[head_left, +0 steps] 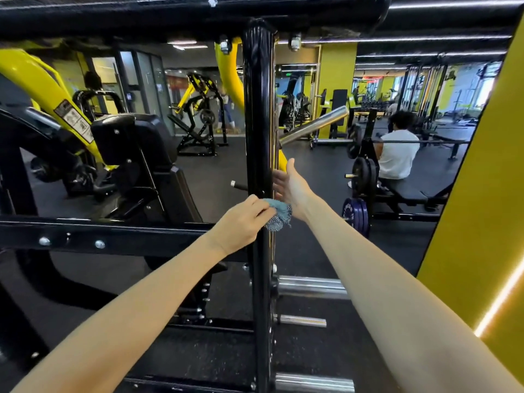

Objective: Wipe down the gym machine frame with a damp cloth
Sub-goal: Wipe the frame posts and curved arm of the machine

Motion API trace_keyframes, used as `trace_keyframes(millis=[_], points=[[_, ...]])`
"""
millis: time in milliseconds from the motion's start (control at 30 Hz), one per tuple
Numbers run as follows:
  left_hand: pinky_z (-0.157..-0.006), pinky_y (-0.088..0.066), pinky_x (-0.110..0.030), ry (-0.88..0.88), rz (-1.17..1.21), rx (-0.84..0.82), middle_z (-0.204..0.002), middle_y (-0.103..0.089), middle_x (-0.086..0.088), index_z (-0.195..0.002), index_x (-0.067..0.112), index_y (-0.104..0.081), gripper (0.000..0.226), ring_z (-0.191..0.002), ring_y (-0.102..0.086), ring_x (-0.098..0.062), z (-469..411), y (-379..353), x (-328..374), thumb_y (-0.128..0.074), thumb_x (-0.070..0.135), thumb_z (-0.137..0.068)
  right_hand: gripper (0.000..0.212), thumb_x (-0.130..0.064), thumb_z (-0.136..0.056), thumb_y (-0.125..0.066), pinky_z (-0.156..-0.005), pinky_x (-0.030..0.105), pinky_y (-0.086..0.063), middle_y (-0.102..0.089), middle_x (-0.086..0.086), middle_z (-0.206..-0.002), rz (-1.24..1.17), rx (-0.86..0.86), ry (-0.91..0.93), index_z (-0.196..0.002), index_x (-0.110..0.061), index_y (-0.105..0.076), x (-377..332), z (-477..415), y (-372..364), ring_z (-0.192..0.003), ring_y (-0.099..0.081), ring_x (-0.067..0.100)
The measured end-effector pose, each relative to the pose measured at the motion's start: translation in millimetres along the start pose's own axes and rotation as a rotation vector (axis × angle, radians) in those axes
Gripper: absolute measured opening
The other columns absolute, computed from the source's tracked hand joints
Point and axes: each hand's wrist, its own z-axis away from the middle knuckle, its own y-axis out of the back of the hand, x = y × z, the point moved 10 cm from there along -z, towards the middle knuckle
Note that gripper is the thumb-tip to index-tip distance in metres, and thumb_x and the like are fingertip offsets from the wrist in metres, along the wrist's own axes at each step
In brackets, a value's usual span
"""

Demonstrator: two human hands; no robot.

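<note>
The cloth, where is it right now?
In the head view, the blue-grey cloth sits mid-frame against the black upright post, gripped by the left hand, just below the open right hand.

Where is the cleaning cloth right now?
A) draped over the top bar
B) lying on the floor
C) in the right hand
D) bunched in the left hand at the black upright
D: the left hand grips the blue-grey cloth at the black upright, while the right hand is open beside it.

Left hand (241,222) gripping cloth (279,215) against black upright (259,123), right hand (292,184) open
</note>
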Motion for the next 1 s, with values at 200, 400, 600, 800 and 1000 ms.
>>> trace_keyframes(millis=[200, 400, 600, 800, 1000], points=[[-0.069, -0.046, -0.032, 0.284, 0.037, 0.258, -0.101, -0.044, -0.008, -0.099, -0.011, -0.067, 0.029, -0.083, -0.046, -0.024, -30.9, 36.2, -43.0, -0.042, 0.005, -0.099, 0.048, -0.047, -0.103, -0.028, -0.067, 0.024, -0.048, -0.063, 0.003, -0.090, -0.051, 0.018, 0.019, -0.120, -0.014, -0.059, 1.9, -4.6, 4.2, -0.078, -0.058, 0.015], [-0.060, -0.047, -0.034, -0.052, -0.066, 0.019, -0.093, -0.053, -0.016, -0.106, -0.006, -0.060, 0.018, -0.072, -0.045, -0.025, 0.8, -0.2, 2.1, -0.057, -0.004, -0.088, 0.059, -0.065, -0.096, -0.023, -0.109, 0.043, -0.040, -0.057, 0.007, -0.135, 0.018, -0.010, 0.003, -0.097, -0.023, -0.064, 0.1, 1.9, -1.6, -0.129, -0.050, 0.024], [-0.061, -0.049, -0.032, 0.235, -0.058, 0.223, -0.099, -0.045, -0.011, -0.101, -0.008, -0.065, 0.016, -0.076, -0.048, -0.026, -30.8, 27.3, -31.4, -0.051, -0.005, -0.093, 0.074, -0.065, -0.095, -0.026, -0.093, 0.038, -0.051, -0.065, 0.015, -0.122, -0.152, -0.027, -0.010, -0.130, -0.006, -0.056, 1.7, -1.3, -0.4, -0.109, -0.064, 0.026], [-0.056, -0.048, -0.037, 0.016, -0.114, -0.048, -0.084, -0.062, -0.019, -0.095, -0.009, -0.067, 0.023, -0.066, -0.051, -0.027, -10.8, -1.9, 7.2, -0.044, -0.005, -0.094, 0.060, -0.060, -0.099, -0.023, -0.106, 0.040, -0.041, -0.046, 0.007, -0.146, -0.059, -0.017, -0.003, -0.117, -0.016, -0.060, -2.5, 7.8, 1.1, -0.134, -0.044, 0.024], [-0.067, -0.048, -0.030, 0.306, -0.076, 0.238, -0.090, -0.060, -0.022, -0.102, -0.010, -0.066, 0.036, -0.083, -0.048, -0.026, -50.9, 56.2, -50.5, -0.034, 0.007, -0.102, 0.060, -0.056, -0.101, -0.017, -0.077, 0.028, -0.043, -0.064, 0.003, -0.108, -0.095, -0.058, 0.043, -0.108, -0.018, -0.062, -2.3, 7.0, -4.4, -0.088, -0.057, 0.014]])
